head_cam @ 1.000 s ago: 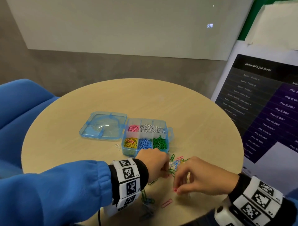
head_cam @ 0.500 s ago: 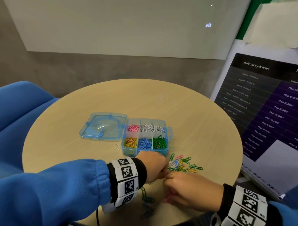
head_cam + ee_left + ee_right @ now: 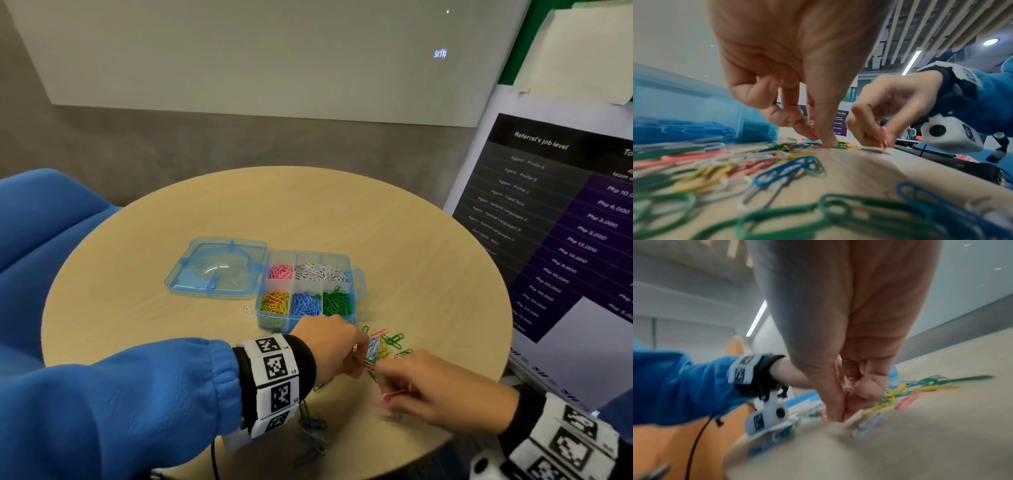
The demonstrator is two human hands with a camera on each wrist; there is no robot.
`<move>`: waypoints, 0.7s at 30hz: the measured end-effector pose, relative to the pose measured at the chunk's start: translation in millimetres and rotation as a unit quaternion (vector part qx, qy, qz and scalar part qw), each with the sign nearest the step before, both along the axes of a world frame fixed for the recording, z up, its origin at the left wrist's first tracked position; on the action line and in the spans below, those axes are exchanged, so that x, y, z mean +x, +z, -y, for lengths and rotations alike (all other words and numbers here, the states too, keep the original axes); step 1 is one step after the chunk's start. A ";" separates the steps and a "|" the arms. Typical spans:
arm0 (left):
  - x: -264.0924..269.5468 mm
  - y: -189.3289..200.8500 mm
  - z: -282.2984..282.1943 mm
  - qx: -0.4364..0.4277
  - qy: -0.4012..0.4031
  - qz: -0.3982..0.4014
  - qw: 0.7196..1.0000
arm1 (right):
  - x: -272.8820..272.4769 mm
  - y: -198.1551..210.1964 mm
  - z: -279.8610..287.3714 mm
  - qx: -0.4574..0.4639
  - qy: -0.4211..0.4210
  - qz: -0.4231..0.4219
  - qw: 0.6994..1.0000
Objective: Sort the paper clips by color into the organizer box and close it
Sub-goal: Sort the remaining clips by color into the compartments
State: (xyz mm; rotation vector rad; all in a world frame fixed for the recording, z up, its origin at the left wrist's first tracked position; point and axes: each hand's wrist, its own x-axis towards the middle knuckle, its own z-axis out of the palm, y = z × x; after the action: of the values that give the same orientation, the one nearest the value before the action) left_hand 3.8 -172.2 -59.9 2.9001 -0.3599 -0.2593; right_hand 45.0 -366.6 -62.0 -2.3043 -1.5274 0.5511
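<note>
The blue organizer box (image 3: 356, 284) lies open on the round table, its lid (image 3: 219, 267) folded flat to the left. Its compartments hold pink, white, yellow, blue and green clips. A loose pile of mixed paper clips (image 3: 385, 344) lies just in front of the box. My left hand (image 3: 359, 363) reaches into the pile's near side, thumb and forefinger pinching a pink clip (image 3: 819, 147) on the tabletop. My right hand (image 3: 390, 401) is close beside it, a little above the table, pinching pink clips (image 3: 846, 388) between thumb and fingers.
A single white clip (image 3: 248, 311) lies left of the box. More green and blue clips (image 3: 310, 421) lie under my left wrist near the table's front edge. A blue chair (image 3: 44, 222) stands at the left, a printed board (image 3: 565, 240) at the right.
My right hand has drawn back toward the near edge, uncovering the loose pile, and now holds pink clips off the table. The left hand has barely moved.
</note>
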 end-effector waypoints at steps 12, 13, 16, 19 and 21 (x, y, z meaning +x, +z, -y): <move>2.1 -5.6 3.4 0.004 0.001 0.023 1.000 | 65.9 37.3 -21.0 0.125 -0.149 -0.173 0.965; 2.0 -5.9 4.3 0.003 0.000 0.020 1.000 | 70.4 39.7 -28.0 0.130 -0.151 -0.181 0.963; 0.3 -4.8 6.5 0.012 -0.014 0.013 1.000 | 83.5 46.0 -49.2 0.133 -0.154 -0.215 0.955; -2.1 -4.4 8.6 0.045 -0.030 0.016 0.998 | 92.8 54.3 -74.4 0.132 -0.157 -0.244 0.948; -3.5 -7.0 9.9 0.069 -0.034 0.025 0.997 | 97.7 59.7 -95.1 0.130 -0.150 -0.257 0.946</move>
State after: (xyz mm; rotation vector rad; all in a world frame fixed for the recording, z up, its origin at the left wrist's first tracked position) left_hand 0.3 -182.1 -66.9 3.0379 -0.4675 -0.2313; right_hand 142.7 -271.5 -2.3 -1.9343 -0.9235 0.7410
